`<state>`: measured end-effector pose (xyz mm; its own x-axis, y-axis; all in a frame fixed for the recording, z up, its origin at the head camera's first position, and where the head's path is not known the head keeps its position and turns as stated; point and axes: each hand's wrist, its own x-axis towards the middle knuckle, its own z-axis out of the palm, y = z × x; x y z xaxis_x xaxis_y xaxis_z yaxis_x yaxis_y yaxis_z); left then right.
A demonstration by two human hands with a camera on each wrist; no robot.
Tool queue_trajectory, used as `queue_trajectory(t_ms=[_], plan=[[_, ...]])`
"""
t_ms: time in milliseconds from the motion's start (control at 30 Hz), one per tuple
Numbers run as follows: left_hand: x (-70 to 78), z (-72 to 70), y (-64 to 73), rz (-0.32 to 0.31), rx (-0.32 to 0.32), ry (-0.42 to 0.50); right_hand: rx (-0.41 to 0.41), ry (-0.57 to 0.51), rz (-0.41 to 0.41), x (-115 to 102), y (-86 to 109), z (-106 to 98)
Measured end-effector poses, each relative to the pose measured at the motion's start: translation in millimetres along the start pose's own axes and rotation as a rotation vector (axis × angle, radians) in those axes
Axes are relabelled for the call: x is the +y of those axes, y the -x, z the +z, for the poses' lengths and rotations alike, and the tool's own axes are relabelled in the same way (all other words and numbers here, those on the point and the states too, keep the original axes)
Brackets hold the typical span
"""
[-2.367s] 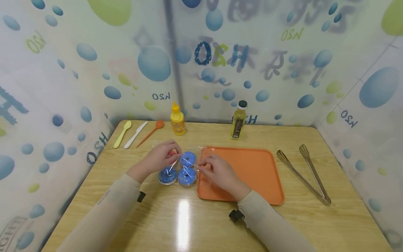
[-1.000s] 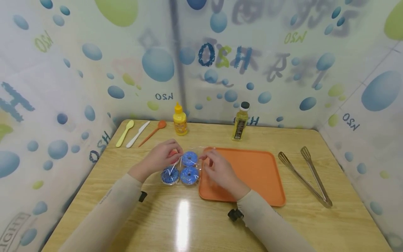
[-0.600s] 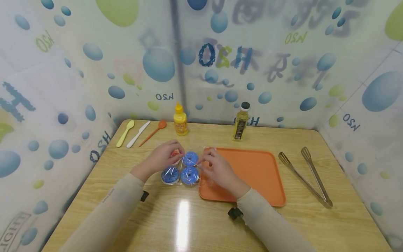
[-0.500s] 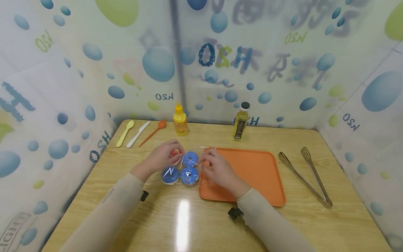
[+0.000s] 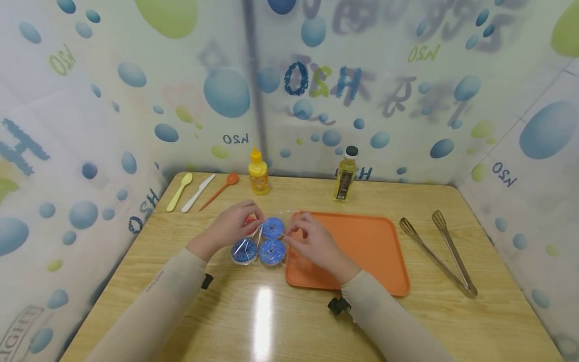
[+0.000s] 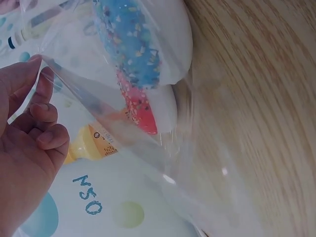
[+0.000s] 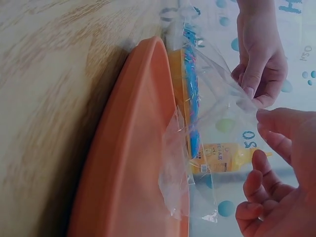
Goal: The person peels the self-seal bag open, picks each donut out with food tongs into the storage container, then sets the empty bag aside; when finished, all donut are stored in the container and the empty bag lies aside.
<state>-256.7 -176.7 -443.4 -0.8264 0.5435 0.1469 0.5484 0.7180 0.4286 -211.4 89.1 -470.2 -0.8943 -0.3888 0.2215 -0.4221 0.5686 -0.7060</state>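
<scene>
A clear plastic bag [image 7: 173, 168] holds toy-like doughnuts on the table. Two bright blue doughnuts [image 5: 272, 252] with sprinkles lie on its right side, a darker blue doughnut [image 5: 244, 251] at front left. Behind that one a red doughnut [image 5: 249, 225] is partly covered by my left hand [image 5: 228, 226]. That hand pinches the film between thumb and forefinger, its other fingers loosely curled in the left wrist view. Opposite it, my right hand [image 5: 318, 246] pinches the film too, above the left edge of an orange tray [image 5: 362, 251]. Film stretches taut between both hands.
At the back stand a yellow squeeze bottle [image 5: 259, 176] and an oil-like bottle [image 5: 346, 176] with a dark cap. A yellow spoon [image 5: 179, 192], a white knife [image 5: 198, 193] and an orange spoon [image 5: 219, 191] lie at back left. Metal tongs [image 5: 441, 259] lie right of the tray.
Both hands stay nearly in place over the bag. The right fingers shift slightly at the film, and its folds and glints change. The head view has tilted a little since the oldest frame.
</scene>
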Motion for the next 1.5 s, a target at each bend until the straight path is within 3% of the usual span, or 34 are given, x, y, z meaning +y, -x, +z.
queue_trajectory(t_ms=[233,567,700,1033,1167,1333,1500], plan=[[-3.6,0.1,0.9,0.02,0.012,-0.013,0.033,-0.024,0.039,4,1.0,-2],[-3.6,-3.8,3.0,0.06,0.05,-0.012,0.14,-0.1,-0.012,7,4.3,-10],[-4.4,-4.8,3.3,0.075,0.071,0.014,0.163,-0.136,0.003,11,5.4,-12],[-4.7,-7.8,5.8,0.057,0.051,0.056,0.0,-0.026,0.001,17,11.7,-8],[-2.8,-9.1,7.9,0.056,0.037,0.09,0.003,0.013,0.042,25,21.9,-13],[-2.7,-9.2,10.8,0.063,0.036,0.102,0.023,0.078,0.128,39,39.8,-35],[-2.9,-9.8,13.3,0.081,0.05,0.108,0.051,0.117,0.139,61,60.5,-58]])
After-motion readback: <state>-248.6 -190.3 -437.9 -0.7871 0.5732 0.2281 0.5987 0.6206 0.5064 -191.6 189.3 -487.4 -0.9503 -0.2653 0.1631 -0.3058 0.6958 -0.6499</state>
